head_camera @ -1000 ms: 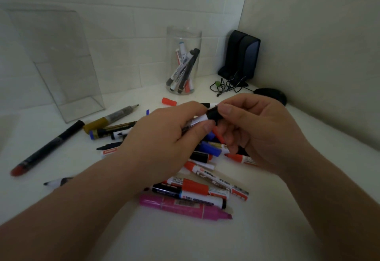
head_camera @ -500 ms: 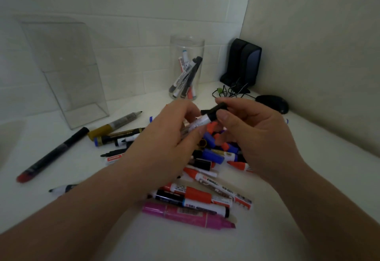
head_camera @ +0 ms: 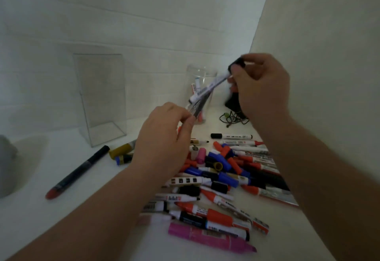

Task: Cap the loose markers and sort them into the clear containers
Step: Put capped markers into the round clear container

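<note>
My right hand [head_camera: 261,88] grips the black-capped end of a white marker [head_camera: 209,86], held slanted in the air in front of the round clear jar [head_camera: 202,73]. The marker's lower end points down to the left across the jar's front. Several markers stand inside the jar. Just below and left of the marker's lower end, my left hand [head_camera: 164,137] hovers with its fingers loosely curled and holds nothing. A pile of loose markers and caps [head_camera: 222,168] lies on the white table beneath both hands. A tall rectangular clear container [head_camera: 102,96] stands to the left.
A thick pink marker [head_camera: 209,238] lies at the pile's near edge. A long black marker with a red end [head_camera: 78,170] lies apart at the left. A dark object [head_camera: 232,102] and a tangled cable [head_camera: 230,117] sit in the corner by the right wall.
My right hand has lifted the capped marker up and away toward the round jar. My left hand has let go of it and stays lower. The camera view has tilted up.
</note>
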### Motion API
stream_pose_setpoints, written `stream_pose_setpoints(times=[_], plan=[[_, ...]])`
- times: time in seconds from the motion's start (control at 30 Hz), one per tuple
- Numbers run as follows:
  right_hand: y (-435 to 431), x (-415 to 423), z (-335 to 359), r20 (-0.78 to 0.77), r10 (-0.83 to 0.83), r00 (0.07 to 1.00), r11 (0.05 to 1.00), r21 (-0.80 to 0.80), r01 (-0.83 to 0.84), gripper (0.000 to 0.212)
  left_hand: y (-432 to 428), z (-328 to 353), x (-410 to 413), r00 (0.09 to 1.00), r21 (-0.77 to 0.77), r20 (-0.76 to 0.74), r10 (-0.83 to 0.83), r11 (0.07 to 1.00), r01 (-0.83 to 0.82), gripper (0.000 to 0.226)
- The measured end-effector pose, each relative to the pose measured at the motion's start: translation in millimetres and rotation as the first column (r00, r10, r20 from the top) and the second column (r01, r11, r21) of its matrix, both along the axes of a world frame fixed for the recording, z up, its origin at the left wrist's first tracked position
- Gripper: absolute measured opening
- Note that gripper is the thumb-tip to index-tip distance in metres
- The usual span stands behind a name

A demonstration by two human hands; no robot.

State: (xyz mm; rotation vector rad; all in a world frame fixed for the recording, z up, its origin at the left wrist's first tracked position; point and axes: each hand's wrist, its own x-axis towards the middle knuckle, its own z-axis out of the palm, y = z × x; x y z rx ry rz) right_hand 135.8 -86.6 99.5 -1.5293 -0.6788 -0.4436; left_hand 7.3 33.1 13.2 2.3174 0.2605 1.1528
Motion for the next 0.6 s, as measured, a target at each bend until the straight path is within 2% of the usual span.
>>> stream_pose_setpoints(times=[0.13, 0.23, 0.33, 0.37, 0.47, 0.53, 0.6], plan=[[37, 50, 35, 0.105, -0.164, 0.981, 0.984, 0.089, 0.155, 0.015, 10, 3, 3, 1.000, 0.032, -0.017, 0.015, 0.999, -0.014, 0.028], [61, 82, 41, 0.111, -0.231, 0.967, 0.970, 0.100, 0.220, 0.014, 15, 3, 3, 0.998, 0.023, -0.055, 0.029, 0.999, -0.028, 0.035], [81, 114, 29, 0.061, -0.227, 0.972, 0.965, -0.118, 0.233, 0.010, 17, 3, 2, 0.997, 0.035, -0.054, 0.050, 0.998, -0.048, 0.040], [85, 120, 23, 0.035, -0.220, 0.975, 0.952, -0.210, 0.223, 0.016, 17, 2, 2, 0.997, 0.029, -0.051, 0.056, 0.998, -0.054, 0.042], [76, 126, 10, 0.102, -0.280, 0.954, 0.847, -0.442, 0.296, 0.028, 19, -2, 4, 0.996, 0.022, -0.056, 0.070, 0.997, -0.069, 0.046], [58, 125, 5, 0.160, -0.332, 0.930, 0.794, -0.484, 0.367, 0.028, 18, -4, 5, 0.995, 0.033, -0.060, 0.076, 0.997, -0.074, 0.048], [35, 121, -4, 0.149, -0.317, 0.936, 0.769, -0.538, 0.346, 0.023, 16, -5, 5, 0.995, 0.045, -0.068, 0.073, 0.997, -0.070, 0.049]])
